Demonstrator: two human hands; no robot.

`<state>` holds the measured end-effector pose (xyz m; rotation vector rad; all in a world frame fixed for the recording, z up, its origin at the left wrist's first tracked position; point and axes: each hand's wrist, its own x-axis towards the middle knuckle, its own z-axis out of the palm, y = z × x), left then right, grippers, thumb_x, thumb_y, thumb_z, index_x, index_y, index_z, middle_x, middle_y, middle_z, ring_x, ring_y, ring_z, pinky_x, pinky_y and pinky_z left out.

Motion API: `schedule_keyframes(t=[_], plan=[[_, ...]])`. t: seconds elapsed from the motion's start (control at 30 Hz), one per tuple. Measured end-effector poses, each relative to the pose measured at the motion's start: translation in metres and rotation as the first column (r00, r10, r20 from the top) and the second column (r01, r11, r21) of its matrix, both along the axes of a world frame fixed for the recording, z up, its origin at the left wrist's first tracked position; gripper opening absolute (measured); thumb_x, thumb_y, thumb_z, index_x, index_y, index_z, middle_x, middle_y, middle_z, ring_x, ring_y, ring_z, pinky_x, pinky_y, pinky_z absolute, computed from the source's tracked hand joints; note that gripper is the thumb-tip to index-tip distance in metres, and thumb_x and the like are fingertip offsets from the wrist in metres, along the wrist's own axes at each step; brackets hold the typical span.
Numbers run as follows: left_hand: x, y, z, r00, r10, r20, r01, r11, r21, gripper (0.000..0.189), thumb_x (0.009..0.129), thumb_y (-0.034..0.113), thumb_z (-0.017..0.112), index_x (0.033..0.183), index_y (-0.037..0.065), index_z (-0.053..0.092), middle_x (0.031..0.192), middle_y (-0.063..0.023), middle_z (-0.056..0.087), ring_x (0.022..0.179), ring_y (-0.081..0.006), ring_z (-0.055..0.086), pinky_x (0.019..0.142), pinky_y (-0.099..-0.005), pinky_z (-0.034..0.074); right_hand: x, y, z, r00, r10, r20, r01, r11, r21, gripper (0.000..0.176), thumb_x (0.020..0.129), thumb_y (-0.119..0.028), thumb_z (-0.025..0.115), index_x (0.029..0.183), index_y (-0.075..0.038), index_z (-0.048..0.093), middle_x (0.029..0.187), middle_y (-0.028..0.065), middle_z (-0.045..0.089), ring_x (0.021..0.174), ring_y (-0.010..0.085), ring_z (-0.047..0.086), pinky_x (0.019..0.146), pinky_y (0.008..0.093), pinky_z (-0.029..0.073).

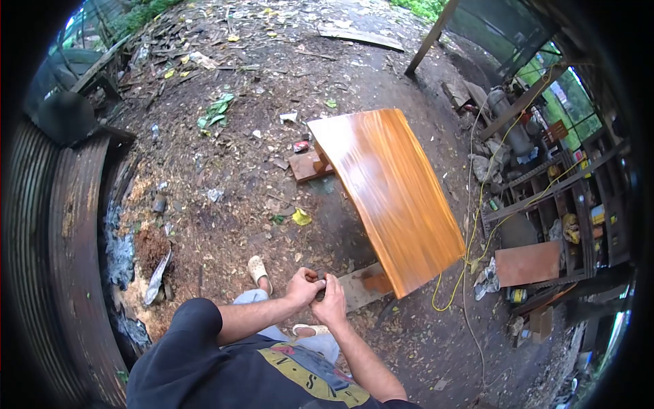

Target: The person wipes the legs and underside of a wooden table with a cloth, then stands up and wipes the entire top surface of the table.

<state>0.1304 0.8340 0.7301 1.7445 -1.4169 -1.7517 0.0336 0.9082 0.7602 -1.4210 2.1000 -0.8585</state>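
Metal shelving (565, 198) is standing along the right side. Its compartments are holding a jumble of small things that are too blurred and dark to name. A small can (518, 295) is sitting on the ground at its foot, beside a brown panel (528, 262) that is leaning there, and what is in the can is not showing.

Both hands are meeting low in the middle of the view. The left hand (303, 286) and the right hand (332, 303) are touching, with the fingers curled shut against each other. Whatever they may be pinching is hiding inside the fingers, so I cannot tell what it is. They are hovering just beside the near end of the bench (395, 198), close to the block (357, 283) under it. The person's legs are mostly hiding under the dark shirt, with only two sandals (257, 268) peeking out.

The bench is stretching away from the hands as a long, glossy orange-brown plank, sitting low on blocks at both ends. A yellow cord (470, 238) is trailing across the dirt between it and the shelving. The ground is bare earth, littered with wood chips, scraps and some green leaves (218, 109). Rusty corrugated sheet (61, 238) is curving along the left edge, cut off by the dark rim of the lens. A slanted post (429, 37) is rising at the top.
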Motion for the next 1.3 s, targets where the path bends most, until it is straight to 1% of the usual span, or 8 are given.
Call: schedule_keyframes(t=[0.17,0.3,0.37,0.47,0.6,0.83,1.1,1.3], plan=[[0.042,-0.096,0.025,0.975,-0.123,-0.183,0.138,0.988,0.072,0.039,0.088,0.022,0.074,0.115,-0.002,0.058,0.104,-0.0123,0.068,0.095,-0.0175,0.064,0.084,-0.0322,0.053,0.035,-0.101,-0.001,0.961,-0.251,0.119,0.249,0.968,0.027,0.05,0.081,-0.012,0.069,0.125,0.004,0.053,0.115,0.0242,0.062,0.108,0.0394,0.062,0.092,0.045,0.051],[0.092,-0.171,0.041,0.936,-0.187,-0.298,0.204,0.978,0.029,0.033,0.093,0.017,0.068,0.118,0.0,0.057,0.11,-0.0104,0.068,0.103,-0.0167,0.064,0.09,-0.0321,0.051,0.037,-0.166,-0.038,0.522,-0.443,0.729,0.429,0.875,0.224,0.046,0.077,0.0,0.06,0.124,0.003,0.057,0.109,0.008,0.065,0.098,0.0174,0.063,0.088,0.0288,0.052],[0.126,-0.215,0.061,0.94,-0.203,-0.275,0.178,0.977,-0.114,0.028,0.093,0.017,0.068,0.115,0.002,0.06,0.111,-0.0091,0.068,0.104,-0.017,0.064,0.093,-0.033,0.051,0.027,-0.187,-0.057,0.464,-0.459,0.758,0.442,0.861,0.251,0.045,0.076,-0.001,0.055,0.121,0.001,0.06,0.105,0.0067,0.066,0.095,0.0166,0.064,0.087,0.0288,0.052],[0.181,-0.285,0.09,0.991,-0.132,-0.022,0.124,0.968,-0.219,0.025,0.093,0.016,0.067,0.114,0.003,0.062,0.108,-0.01,0.069,0.103,-0.0181,0.065,0.09,-0.0339,0.053,0.001,-0.196,-0.092,0.039,-0.353,0.935,0.47,0.832,0.294,0.045,0.074,-0.005,0.055,0.118,-0.001,0.064,0.107,0.0084,0.069,0.095,0.023,0.068,0.09,0.0386,0.056],[0.263,-0.358,0.041,0.997,-0.005,0.075,0.028,0.948,-0.316,0.025,0.093,0.017,0.065,0.112,0.0,0.063,0.101,-0.0089,0.068,0.09,-0.0164,0.065,0.082,-0.0319,0.053,-0.011,-0.217,-0.005,-0.35,-0.171,0.921,0.355,0.886,0.299,0.04,0.087,-0.015,0.065,0.125,-0.002,0.062,0.117,0.0136,0.069,0.103,0.0278,0.068,0.094,0.0438,0.055],[0.317,-0.477,0.001,0.987,0.046,0.156,-0.017,0.984,-0.178,0.033,0.093,0.02,0.067,0.117,-0.002,0.062,0.103,-0.0098,0.068,0.088,-0.0173,0.066,0.08,-0.0318,0.054,-0.037,-0.253,0.003,-0.348,0.009,0.937,0.33,0.937,0.114,0.047,0.091,-0.011,0.063,0.136,-0.006,0.051,0.119,0.0119,0.068,0.106,0.0262,0.068,0.094,0.0447,0.055],[0.355,-0.678,-0.06,0.879,-0.109,0.464,0.216,0.959,-0.185,0.03,0.093,0.02,0.066,0.116,0.001,0.061,0.095,-0.0081,0.065,0.082,-0.0166,0.064,0.073,-0.0319,0.053,-0.092,-0.279,-0.11,-0.343,-0.261,0.902,0.548,0.724,0.418,0.05,0.09,-0.016,0.066,0.137,-0.008,0.051,0.118,0.0067,0.066,0.106,0.0228,0.066,0.09,0.0428,0.056],[0.373,-0.75,-0.041,0.701,-0.228,0.676,0.098,0.969,0.226,0.029,0.091,0.024,0.066,0.112,0.005,0.062,0.087,-0.006,0.066,0.064,-0.0195,0.064,0.054,-0.0326,0.047,-0.121,-0.334,-0.101,-0.556,-0.073,0.828,0.607,0.645,0.465,0.039,0.096,-0.024,0.052,0.129,-0.004,0.058,0.113,0.0182,0.069,0.097,0.0345,0.07,0.084,0.0499,0.059]])
